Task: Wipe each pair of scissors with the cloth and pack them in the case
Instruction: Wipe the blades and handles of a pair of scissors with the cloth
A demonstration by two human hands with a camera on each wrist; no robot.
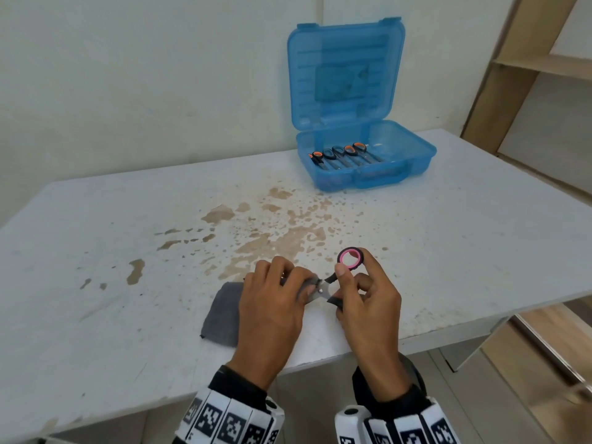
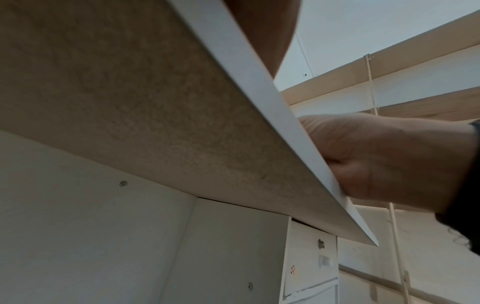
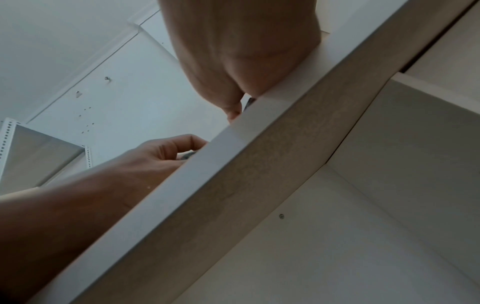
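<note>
Near the table's front edge, my right hand grips the black and pink handles of a pair of scissors. Its blades run left into the grey cloth, which my left hand pinches around them. The rest of the cloth trails on the table to the left. At the back right stands the open blue case, with several black and orange scissors lying side by side inside. Both wrist views look up from below the table edge and show only the heels of the hands.
The white table is stained with brown patches in the middle. Wooden shelving stands to the right, beyond the table. The table's front edge runs just under my wrists.
</note>
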